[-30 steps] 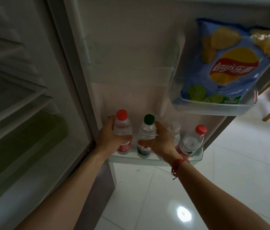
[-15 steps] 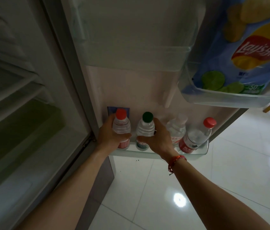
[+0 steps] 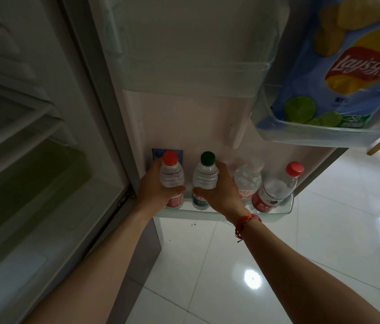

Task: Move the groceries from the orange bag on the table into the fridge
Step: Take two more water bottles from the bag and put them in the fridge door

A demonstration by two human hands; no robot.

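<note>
Head view | left hand (image 3: 154, 186) still grips red-capped bottle (image 3: 171, 175) | right hand (image 3: 222, 191) still grips green-capped bottle (image 3: 205, 176)

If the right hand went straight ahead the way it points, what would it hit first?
Probably the fridge door's inner wall just behind the green-capped bottle that the right hand grips; the gap is hard to judge.

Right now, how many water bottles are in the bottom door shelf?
4. Left to right: red-capped bottle in the left hand, green-capped bottle in the right hand, a pale-capped bottle behind that hand, a tilted red-capped bottle at the right end. None seems hidden.
</note>
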